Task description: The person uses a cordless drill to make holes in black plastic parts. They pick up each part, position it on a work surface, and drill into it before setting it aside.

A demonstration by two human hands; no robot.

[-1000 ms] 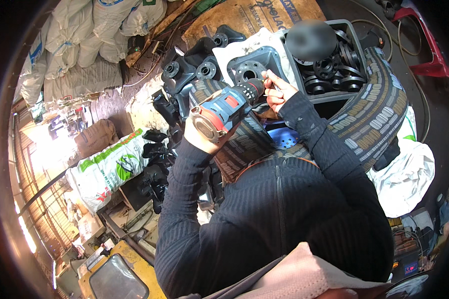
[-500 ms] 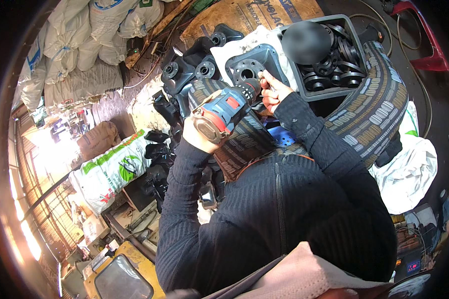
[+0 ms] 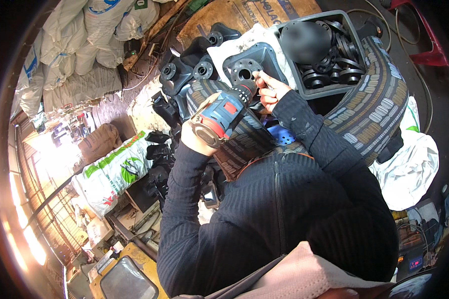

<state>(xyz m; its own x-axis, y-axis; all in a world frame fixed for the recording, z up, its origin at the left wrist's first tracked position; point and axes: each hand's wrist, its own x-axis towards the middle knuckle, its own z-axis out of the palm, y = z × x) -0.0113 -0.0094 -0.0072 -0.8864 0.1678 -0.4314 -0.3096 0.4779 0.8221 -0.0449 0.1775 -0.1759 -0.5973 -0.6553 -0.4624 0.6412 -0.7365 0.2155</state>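
Drill (image 3: 219, 117): blue and red, held near the middle of the frame, rear end toward the lower left, chuck (image 3: 245, 93) slanting up and to the right.
Left grip (image 3: 196, 141): clenched around the drill at its rear end (handle itself hidden from this view).
Right grip (image 3: 274, 93): raised just beside the front of the chuck, fingers bent inward; whether pinching something slim or nothing, cannot tell (too small and partly covered).
Flanged part (image 3: 238, 70): black, squarish, with a round holed collar, just beyond the chuck in the upper middle of the frame, lying on white sheeting (image 3: 219, 53); whether touching the drill, cannot tell.
Crate (image 3: 334, 91): grey, right of upper middle, loaded with round black parts (image 3: 353, 75) (some behind a blurred patch).
Black mouldings (image 3: 177, 79): heaped left of the flanged part, several with round collars.
Patterned trousers (image 3: 369, 99): dashed in grey and brown, curving along the right side of the crate.
Blue perforated piece (image 3: 283, 135): below the right grip, mostly hidden by the sleeve.
White sacks (image 3: 65, 45): piled at upper left.
Crumpled white bag (image 3: 406, 172): near the right edge.
Yellow machine (image 3: 99, 286): lower left.
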